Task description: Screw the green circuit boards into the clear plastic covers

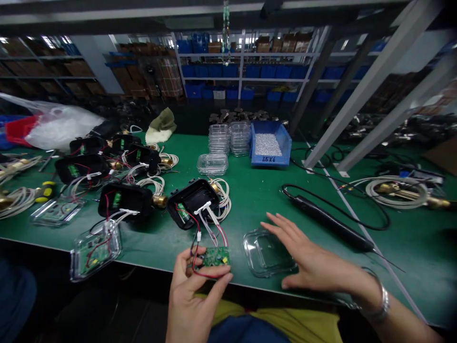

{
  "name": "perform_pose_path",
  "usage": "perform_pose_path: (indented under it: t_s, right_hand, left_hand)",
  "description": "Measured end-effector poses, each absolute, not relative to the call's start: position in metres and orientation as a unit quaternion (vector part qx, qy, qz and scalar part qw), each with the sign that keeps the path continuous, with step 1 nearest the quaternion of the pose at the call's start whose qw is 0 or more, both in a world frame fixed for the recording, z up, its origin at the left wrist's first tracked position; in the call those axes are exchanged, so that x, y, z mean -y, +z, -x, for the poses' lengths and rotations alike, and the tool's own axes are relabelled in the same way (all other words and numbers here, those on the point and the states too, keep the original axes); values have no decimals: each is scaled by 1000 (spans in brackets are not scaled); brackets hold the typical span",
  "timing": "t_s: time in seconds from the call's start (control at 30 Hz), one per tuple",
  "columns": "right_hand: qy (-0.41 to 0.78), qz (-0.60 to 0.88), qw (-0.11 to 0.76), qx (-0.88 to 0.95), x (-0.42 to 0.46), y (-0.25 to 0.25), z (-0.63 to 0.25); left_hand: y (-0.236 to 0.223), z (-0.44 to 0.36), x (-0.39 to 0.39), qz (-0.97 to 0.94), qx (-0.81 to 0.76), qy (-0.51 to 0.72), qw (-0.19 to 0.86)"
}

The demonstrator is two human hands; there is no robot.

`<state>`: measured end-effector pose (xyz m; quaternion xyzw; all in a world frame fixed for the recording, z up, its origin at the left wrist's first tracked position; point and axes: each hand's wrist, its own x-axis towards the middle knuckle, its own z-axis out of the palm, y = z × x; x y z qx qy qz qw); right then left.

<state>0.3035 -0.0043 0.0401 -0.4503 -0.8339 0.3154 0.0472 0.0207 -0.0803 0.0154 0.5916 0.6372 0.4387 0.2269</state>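
Near the table's front edge, my left hand (194, 290) pinches a green circuit board (216, 257) between thumb and fingers. Red, black and white wires run from the board to an open black housing (194, 202) just behind it, with a small green part inside. To the right lies a clear plastic cover (266, 252) on the green table. My right hand (300, 257) hovers at the cover's right side, fingers stretched out and apart, holding nothing. Whether its fingertips touch the cover I cannot tell.
Several wired black housings (124, 202) stand at left, near a clear cover holding a board (95, 250). Stacked clear covers (219, 139) and a blue bin of small metal pieces (271, 159) are at the back. A black electric screwdriver (332, 224) lies at right.
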Motion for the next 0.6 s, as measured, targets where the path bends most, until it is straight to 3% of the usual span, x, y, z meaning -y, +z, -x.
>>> perform_pose_path:
  t_s: [0.07, 0.27, 0.47, 0.6]
  right_hand:
    - [320, 448, 34, 834, 2, 33, -312]
    - [344, 385, 157, 842, 3, 31, -268]
    - [318, 361, 151, 863, 11, 16, -212]
    - [273, 420, 146, 853, 4, 16, -232]
  left_hand:
    - [15, -17, 79, -601, -635, 431, 224]
    - [16, -9, 76, -624, -625, 418, 212]
    - [18, -6, 76, -635, -620, 413, 204]
    - [15, -2, 75, -655, -609, 407, 186]
